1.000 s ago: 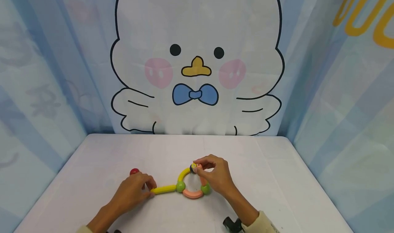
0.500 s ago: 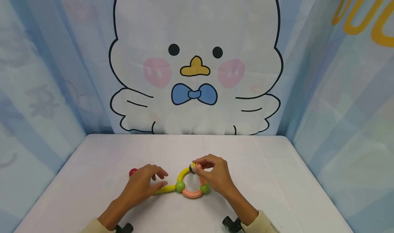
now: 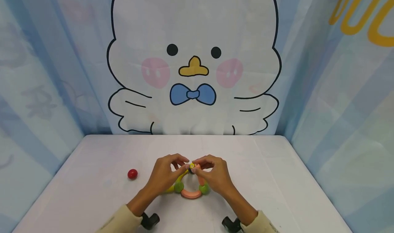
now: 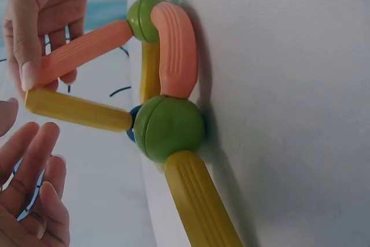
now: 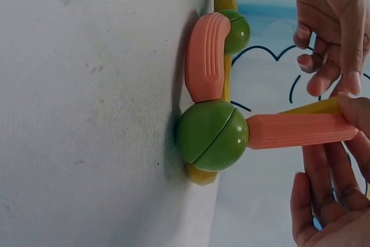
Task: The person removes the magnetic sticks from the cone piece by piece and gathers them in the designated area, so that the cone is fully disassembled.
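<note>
A ring of curved pink (image 4: 178, 50) and yellow rods, joined by green balls (image 4: 170, 128) and a dark blue ball (image 4: 133, 122), lies on the white table. From it rise a straight pink rod (image 4: 87, 50) and a straight yellow rod (image 4: 81, 111), their upper ends meeting. My right hand (image 3: 217, 175) pinches those ends between thumb and fingers. Close beside them is my left hand (image 3: 164, 173), its fingers loosely spread and holding nothing in the left wrist view. Another yellow rod (image 4: 202, 201) extends leftward along the table from the nearer-left green ball.
A red ball (image 3: 132, 174) sits alone on the table (image 3: 92, 192), left of the hands. Behind the table hangs a curtain (image 3: 197, 27) printed with a white cartoon bird. Black wrist devices (image 3: 150, 221) are strapped at both cuffs.
My left hand has let go of the lying yellow rod and moved right and away from me to the raised rod ends, uncovering the red ball. The right hand keeps its pinch.
</note>
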`<state>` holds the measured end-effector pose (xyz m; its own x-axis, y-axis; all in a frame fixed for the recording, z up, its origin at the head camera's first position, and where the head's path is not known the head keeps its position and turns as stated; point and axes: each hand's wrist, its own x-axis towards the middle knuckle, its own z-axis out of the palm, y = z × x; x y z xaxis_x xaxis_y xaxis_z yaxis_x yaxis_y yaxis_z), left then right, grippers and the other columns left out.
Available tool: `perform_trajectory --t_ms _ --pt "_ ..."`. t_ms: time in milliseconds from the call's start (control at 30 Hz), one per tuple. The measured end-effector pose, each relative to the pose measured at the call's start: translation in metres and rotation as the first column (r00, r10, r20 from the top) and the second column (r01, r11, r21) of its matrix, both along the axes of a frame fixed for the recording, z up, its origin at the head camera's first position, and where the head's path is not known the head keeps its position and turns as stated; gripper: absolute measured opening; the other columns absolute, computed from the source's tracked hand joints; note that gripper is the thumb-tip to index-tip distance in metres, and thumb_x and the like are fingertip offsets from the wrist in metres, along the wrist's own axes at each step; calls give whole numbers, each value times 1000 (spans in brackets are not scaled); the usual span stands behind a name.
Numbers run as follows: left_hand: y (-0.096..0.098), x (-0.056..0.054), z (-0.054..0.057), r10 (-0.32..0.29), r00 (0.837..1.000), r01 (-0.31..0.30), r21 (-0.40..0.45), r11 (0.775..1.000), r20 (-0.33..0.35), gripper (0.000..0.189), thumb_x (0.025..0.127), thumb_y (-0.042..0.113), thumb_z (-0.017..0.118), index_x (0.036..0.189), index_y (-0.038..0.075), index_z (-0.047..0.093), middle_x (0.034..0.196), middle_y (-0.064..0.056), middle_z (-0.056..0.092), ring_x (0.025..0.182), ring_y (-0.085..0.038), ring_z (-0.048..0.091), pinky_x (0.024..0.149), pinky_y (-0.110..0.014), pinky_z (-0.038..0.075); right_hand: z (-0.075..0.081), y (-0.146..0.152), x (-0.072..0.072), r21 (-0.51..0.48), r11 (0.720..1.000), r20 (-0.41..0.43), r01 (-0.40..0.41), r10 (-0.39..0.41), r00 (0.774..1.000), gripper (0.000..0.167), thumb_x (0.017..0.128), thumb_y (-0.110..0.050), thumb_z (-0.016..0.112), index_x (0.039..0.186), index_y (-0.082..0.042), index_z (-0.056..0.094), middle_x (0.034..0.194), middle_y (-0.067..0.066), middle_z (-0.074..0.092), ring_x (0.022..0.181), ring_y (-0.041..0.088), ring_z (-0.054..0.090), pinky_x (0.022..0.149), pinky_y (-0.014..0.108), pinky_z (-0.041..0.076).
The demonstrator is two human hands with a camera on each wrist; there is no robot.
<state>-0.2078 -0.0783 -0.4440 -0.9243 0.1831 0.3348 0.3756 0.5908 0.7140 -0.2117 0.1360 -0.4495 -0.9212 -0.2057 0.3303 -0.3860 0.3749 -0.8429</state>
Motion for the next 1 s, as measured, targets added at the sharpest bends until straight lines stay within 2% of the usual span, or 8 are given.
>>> perform_trajectory --t_ms 200,400,767,1000 --pt "5 -3 -1 -19 999 18 54 998 33 12 93 26 85 104 24 81 83 15 73 79 -6 63 76 -31 58 1 1 1 -6 1000 4 -2 2 1000 21 87 -24 90 107 -22 83 99 -6 81 89 10 76 85 40 64" --pt "5 -1 -4 -27 999 24 55 998 44 10 92 26 85 101 26 81 83 16 74 78 -5 63 77 -38 59 1 4 2 10 1000 24 17 -17 1000 23 86 -24 90 108 -24 83 97 -9 81 90 10 76 86 37 63" --pt "3 12 -12 -15 996 16 -16 1000 91 13 91 27 86 102 24 80 86 16 75 82 -9 62 71 -25 50 -1 5 1 17 1000 11 25 -25 1000 22 87 -15 88 108 -22 83 100 -7 81 92 11 76 89 36 63" --pt "3 20 -21 -51 997 58 -115 992 60 17 87 27 89 101 25 80 89 17 76 79 -3 59 73 -24 46 -1 5 2 39 998 20 41 -42 999 21 87 -20 87 107 -22 83 100 -7 80 93 12 76 91 39 63"
